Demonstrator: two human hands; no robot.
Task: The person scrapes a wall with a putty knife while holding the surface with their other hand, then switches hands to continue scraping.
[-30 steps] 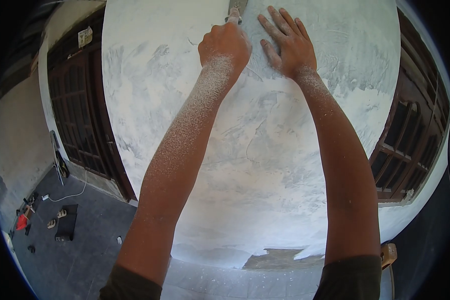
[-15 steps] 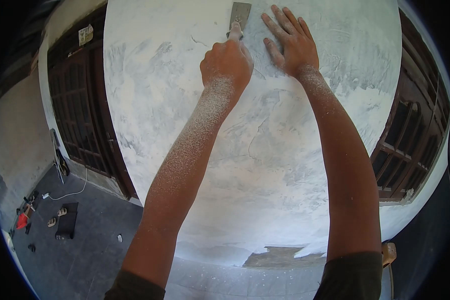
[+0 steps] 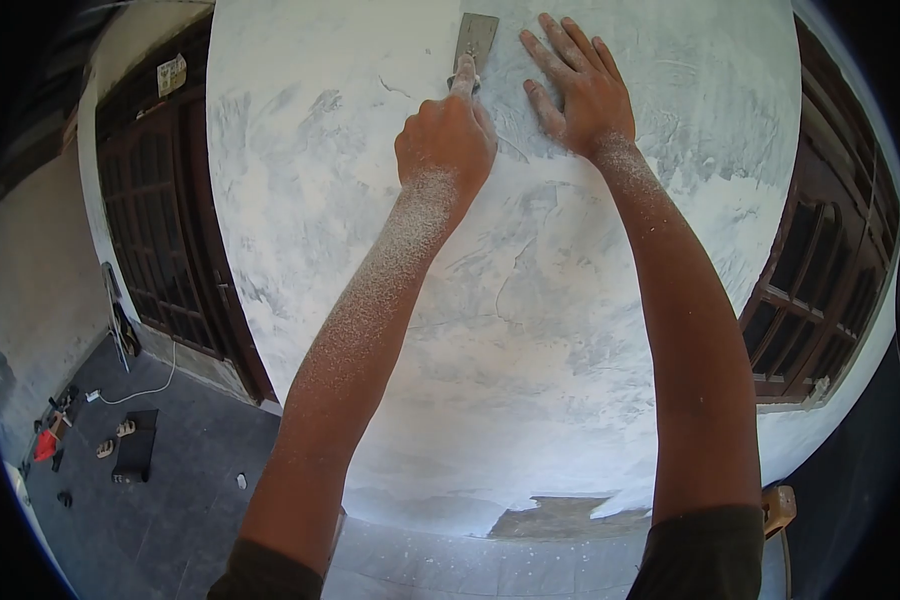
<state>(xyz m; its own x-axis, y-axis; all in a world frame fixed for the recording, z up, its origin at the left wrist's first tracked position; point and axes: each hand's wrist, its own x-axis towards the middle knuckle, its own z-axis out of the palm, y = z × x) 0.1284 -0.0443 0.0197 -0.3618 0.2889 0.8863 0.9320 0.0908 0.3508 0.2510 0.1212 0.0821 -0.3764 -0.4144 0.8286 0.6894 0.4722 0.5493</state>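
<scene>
My left hand [image 3: 444, 140] is closed round the handle of a putty knife [image 3: 477, 36], with the index finger stretched along it towards the blade. The flat metal blade points up and lies against the wall [image 3: 570, 290], which is coated in patchy white and grey. The handle is mostly hidden in my fist. To the right of the knife, my right hand [image 3: 587, 92] rests flat on the wall with its fingers spread, holding nothing. Pale dust covers my left forearm and both hands.
A dark wooden door [image 3: 155, 200] stands at left, a wooden window [image 3: 815, 270] at right. On the dark floor lie a black mat [image 3: 135, 447], sandals [image 3: 106, 449], a white cable [image 3: 140, 396] and a red item [image 3: 45, 445]. A bare grey patch [image 3: 555, 517] shows low on the wall.
My left hand and the putty knife have moved slightly down and to the left on the wall. My right hand stays flat in nearly the same place.
</scene>
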